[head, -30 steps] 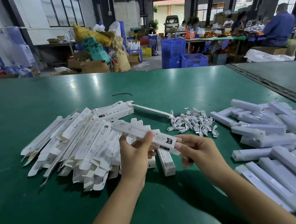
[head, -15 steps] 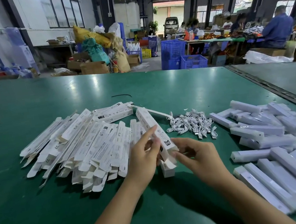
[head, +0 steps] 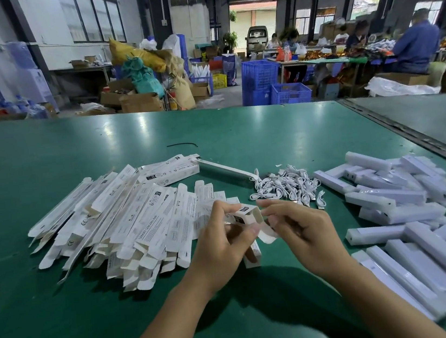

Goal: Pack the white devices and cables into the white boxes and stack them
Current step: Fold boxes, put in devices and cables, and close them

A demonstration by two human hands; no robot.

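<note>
While the left hand (head: pixel 222 239) grips it, the white box (head: pixel 244 212) shows open flaps.

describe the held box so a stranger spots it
On the green table, find the pile of flat white boxes. At its near right edge, the box is the only one raised, held between left hand and right hand, end flap open.

2 bare forearms are stretching in from the near edge, angling toward each other at the middle. the left hand (head: pixel 220 243) is lying back-up, curling its fingers and thumb round the open end of a white box (head: pixel 246 211). the right hand (head: pixel 307 233), just to its right, is pinching that box's end flap between thumb and forefinger, its other fingers curling loosely underneath.
</note>
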